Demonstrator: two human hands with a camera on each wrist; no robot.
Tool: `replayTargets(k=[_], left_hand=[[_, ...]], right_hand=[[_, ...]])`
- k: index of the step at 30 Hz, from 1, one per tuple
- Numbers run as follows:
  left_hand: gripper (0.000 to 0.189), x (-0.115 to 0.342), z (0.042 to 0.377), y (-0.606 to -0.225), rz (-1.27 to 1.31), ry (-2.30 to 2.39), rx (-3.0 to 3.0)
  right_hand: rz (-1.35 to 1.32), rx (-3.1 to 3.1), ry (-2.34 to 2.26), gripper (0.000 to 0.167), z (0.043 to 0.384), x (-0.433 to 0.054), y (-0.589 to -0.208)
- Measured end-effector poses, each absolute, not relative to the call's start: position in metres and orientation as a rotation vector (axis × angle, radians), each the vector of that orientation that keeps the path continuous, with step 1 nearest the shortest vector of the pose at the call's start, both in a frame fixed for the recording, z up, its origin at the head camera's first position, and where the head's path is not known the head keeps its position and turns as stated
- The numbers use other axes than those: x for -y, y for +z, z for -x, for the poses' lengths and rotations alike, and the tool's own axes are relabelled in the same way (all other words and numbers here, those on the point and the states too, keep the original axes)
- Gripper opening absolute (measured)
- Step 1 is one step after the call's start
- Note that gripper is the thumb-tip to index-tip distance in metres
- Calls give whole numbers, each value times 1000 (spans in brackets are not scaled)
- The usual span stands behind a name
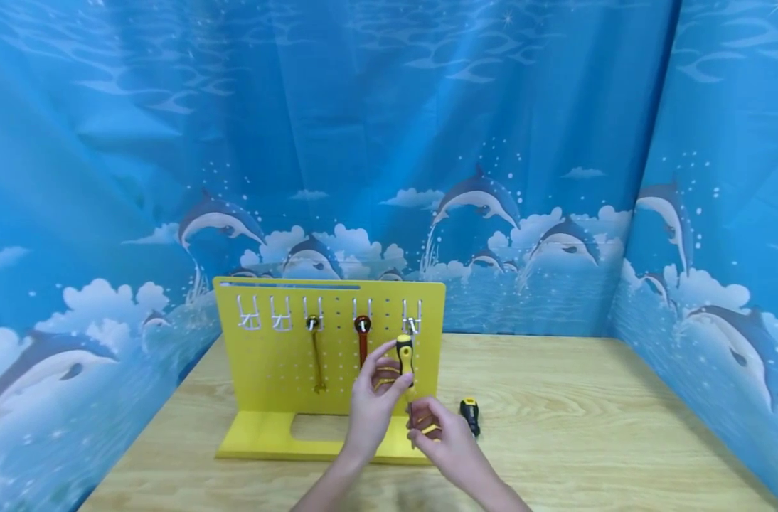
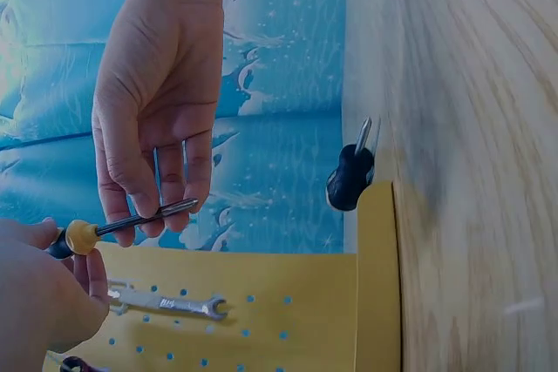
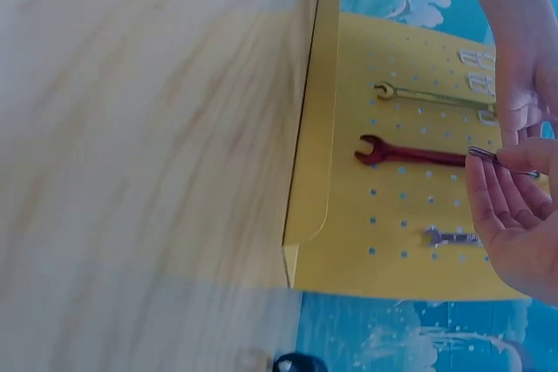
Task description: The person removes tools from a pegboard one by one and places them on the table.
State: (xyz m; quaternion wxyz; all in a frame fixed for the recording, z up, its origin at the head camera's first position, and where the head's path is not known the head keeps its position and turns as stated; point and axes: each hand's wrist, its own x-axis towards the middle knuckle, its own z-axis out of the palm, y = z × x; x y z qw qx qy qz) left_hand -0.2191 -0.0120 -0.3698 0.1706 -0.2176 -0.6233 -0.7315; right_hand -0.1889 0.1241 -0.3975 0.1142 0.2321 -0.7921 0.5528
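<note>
A screwdriver (image 1: 405,355) with a yellow-and-black handle stands upright, handle on top, in front of the right part of a yellow pegboard (image 1: 274,363). My left hand (image 1: 371,405) grips its handle between thumb and fingers. Lower down, my right hand (image 1: 451,442) pinches the metal shaft (image 2: 144,219) near the tip. In the left wrist view the handle is partly hidden by the left hand (image 2: 44,294). Behind the hands, a silver wrench (image 2: 179,304) hangs from the rightmost hook. A red wrench (image 3: 414,156) hangs to its left, its lower part covered by my left hand in the head view.
A gold wrench (image 1: 317,355) hangs further left, near two bare white hooks (image 1: 249,314). To the right of the pegboard base (image 1: 261,437), a stubby black-and-yellow screwdriver (image 1: 469,414) stands on the wooden table (image 1: 574,412). Dolphin-print curtains (image 1: 363,142) surround the table.
</note>
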Motion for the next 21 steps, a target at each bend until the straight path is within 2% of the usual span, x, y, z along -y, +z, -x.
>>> replayTargets(k=[21], left_hand=[[50,-36,225,-382,596,-2174,1855]], right_hand=[[-443,2389,1691,28,179,-164,-403]])
